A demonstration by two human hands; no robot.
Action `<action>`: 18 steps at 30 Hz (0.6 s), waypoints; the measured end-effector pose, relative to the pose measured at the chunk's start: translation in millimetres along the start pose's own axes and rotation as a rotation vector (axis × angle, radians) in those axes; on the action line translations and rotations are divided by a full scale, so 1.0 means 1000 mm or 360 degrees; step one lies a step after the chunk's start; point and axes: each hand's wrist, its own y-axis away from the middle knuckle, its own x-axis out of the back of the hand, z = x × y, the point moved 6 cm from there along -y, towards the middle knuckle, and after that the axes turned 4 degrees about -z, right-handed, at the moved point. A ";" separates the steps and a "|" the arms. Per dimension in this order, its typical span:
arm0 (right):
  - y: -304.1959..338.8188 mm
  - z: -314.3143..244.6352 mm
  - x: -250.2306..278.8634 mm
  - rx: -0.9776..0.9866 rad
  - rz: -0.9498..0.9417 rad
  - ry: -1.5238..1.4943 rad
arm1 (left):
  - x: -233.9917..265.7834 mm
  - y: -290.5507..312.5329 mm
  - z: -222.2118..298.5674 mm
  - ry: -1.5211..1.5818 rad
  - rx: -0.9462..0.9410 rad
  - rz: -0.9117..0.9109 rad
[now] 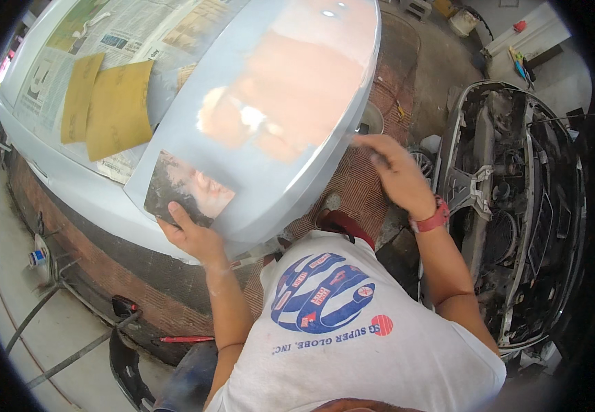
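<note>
Currently, status from my seat:
Panel: pale grey car body panel, glossy, tilted across the middle, running from 12 o'clock down to about 7 o'clock.
Left hand: my left hand at 7 o'clock, fingers pressed flat on a dark sheet of sandpaper lying against the panel's lower corner; thumb under the edge.
Right hand: my right hand at 3 o'clock of the panel, fingers curled together over its right edge, touching it; red wristband on the wrist. Cannot tell if anything sits under the fingertips.
Car: white car body at 10 o'clock, covered with newspaper; two tan sandpaper sheets lie on the paper, just beside the panel.
Other side: stripped front-end part with dark exposed structure at 3 o'clock, well apart from the panel.
Floor: hoses at 8 o'clock.
Me: white printed T-shirt at 6 o'clock.
</note>
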 end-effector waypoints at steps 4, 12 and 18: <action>0.019 0.047 0.026 -0.0382 0.0320 -0.0984 | -0.010 0.003 0.006 0.0080 0.0142 -0.0200; 0.006 0.102 0.031 -0.0435 0.0301 -0.1587 | -0.058 0.053 -0.007 0.0394 0.0747 -0.0519; -0.015 0.117 0.037 -0.0428 -0.0186 -0.2082 | -0.129 0.115 -0.007 0.0130 0.1092 -0.0930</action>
